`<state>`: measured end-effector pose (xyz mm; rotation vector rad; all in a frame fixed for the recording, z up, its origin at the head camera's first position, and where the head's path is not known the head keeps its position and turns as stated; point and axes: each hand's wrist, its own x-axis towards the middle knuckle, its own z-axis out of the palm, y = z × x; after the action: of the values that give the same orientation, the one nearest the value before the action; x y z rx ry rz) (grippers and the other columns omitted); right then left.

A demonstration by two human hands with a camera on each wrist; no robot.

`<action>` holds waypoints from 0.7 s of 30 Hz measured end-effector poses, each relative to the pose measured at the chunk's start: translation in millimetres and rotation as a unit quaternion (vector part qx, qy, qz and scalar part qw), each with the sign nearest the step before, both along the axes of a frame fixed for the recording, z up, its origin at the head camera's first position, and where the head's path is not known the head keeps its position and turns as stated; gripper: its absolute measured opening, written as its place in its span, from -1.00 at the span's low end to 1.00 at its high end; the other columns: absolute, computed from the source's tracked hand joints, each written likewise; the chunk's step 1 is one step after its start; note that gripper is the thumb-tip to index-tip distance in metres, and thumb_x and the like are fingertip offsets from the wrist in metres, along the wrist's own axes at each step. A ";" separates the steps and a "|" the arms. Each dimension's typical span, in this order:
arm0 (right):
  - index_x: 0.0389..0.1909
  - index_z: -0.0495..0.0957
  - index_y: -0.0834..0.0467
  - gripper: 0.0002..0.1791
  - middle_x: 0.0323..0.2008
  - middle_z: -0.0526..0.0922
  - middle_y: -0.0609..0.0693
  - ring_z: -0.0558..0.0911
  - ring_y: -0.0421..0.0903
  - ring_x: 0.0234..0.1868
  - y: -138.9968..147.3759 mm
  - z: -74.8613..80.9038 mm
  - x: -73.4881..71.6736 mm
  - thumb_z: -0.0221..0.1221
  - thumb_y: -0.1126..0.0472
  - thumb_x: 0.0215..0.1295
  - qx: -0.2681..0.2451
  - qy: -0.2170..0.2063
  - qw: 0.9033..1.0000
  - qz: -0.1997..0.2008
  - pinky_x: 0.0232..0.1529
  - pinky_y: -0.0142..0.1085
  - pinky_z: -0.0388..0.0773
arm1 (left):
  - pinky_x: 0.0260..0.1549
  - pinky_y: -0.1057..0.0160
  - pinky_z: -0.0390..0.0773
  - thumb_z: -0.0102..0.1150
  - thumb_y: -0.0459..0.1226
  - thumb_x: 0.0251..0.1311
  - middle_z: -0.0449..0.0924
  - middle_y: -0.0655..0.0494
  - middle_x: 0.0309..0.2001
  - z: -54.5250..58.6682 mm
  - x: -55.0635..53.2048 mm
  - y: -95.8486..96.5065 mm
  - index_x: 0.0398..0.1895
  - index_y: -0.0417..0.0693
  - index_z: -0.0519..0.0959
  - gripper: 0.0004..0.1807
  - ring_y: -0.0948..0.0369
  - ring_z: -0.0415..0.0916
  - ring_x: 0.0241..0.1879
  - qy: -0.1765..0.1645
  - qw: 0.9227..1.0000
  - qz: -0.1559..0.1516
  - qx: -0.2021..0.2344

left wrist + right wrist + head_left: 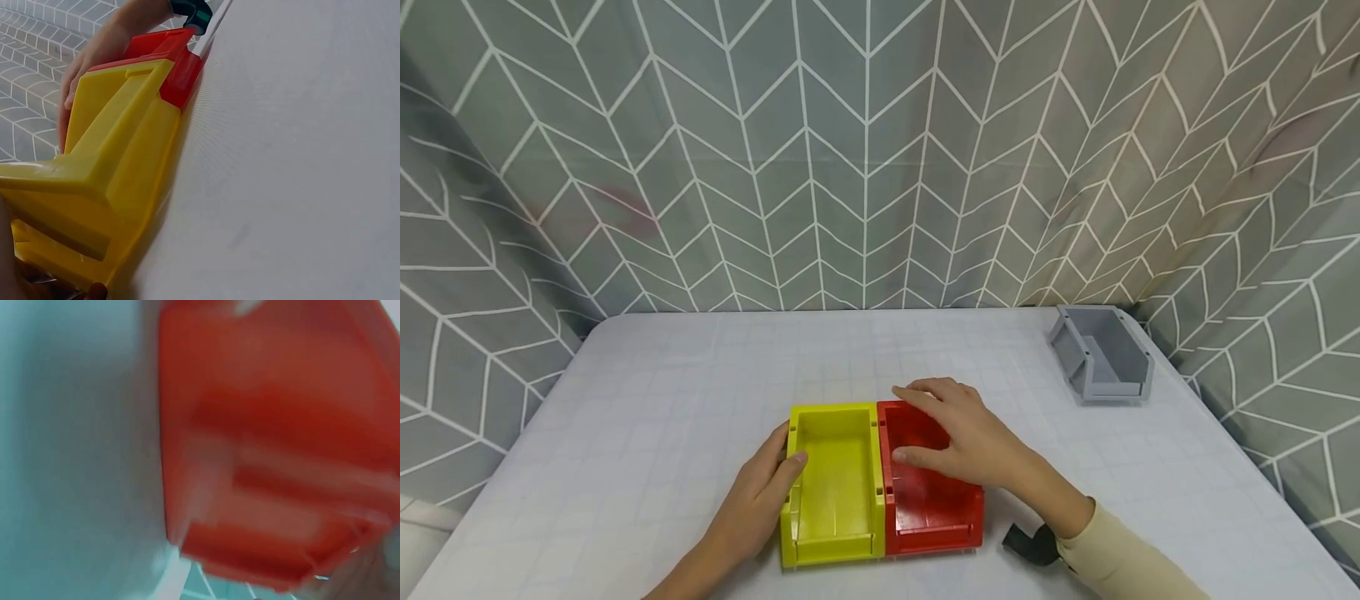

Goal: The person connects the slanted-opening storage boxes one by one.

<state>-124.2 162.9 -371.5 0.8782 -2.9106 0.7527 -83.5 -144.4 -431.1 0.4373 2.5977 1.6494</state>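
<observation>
A yellow bin (pixel 838 475) and a red bin (pixel 932 508) stand side by side on the table, their walls against each other. My left hand (pixel 752 500) grips the yellow bin's left wall, thumb over the rim and fingers outside. In the left wrist view the yellow bin (pixel 125 156) fills the near part, with the red bin (pixel 181 75) beyond it. My right hand (pixel 966 433) is over the back part of the red bin, thumb and fingers spread apart. The right wrist view shows the red bin (pixel 281 425) close up and blurred.
A grey bin (pixel 1101 354) stands at the table's back right corner. The white table (pixel 625 433) ends at a patterned curtain (pixel 865 167) behind and at both sides. A dark strap (pixel 1033 546) is at my right wrist, beside the sleeve (pixel 1120 554).
</observation>
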 end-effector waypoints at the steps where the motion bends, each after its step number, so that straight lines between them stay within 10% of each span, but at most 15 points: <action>1: 0.50 0.44 -0.09 -0.16 0.38 0.44 -0.03 0.37 0.07 0.38 3.7 1.4 -1.4 0.33 -0.35 0.26 -0.007 0.006 1.000 -0.009 0.19 0.22 0.52 | 0.39 -0.10 0.23 -0.15 -0.18 0.66 0.20 -0.06 0.56 -0.1 0.1 0.1 0.61 -0.20 0.15 -0.43 0.04 0.13 0.53 0.000 1.000 0.000 0.000; 10: 0.35 0.54 0.19 -0.42 0.29 0.53 0.18 0.48 0.21 0.31 75.1 4.3 -36.3 0.37 0.08 0.36 -0.071 0.083 0.990 -0.090 0.23 0.28 0.43 | 0.39 -0.12 0.23 -0.14 -0.17 0.66 0.21 -0.05 0.55 -0.5 -0.9 -0.6 0.60 -0.18 0.16 -0.43 0.05 0.14 0.52 0.005 1.000 0.002 -0.005; 21: 0.17 0.62 0.30 -0.60 0.10 0.65 0.33 0.61 0.30 0.09 150.6 15.7 -71.9 0.21 0.10 0.52 -0.122 0.094 0.952 -0.264 0.06 0.20 0.56 | 0.38 -0.13 0.26 -0.14 -0.18 0.66 0.23 -0.07 0.54 -1.7 -0.5 0.1 0.59 -0.20 0.17 -0.44 0.04 0.17 0.51 0.005 1.000 0.000 0.000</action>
<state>-196.1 313.6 -355.8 0.1217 -2.6117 0.8828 -84.1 -144.3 -432.8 0.4470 2.6035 1.6519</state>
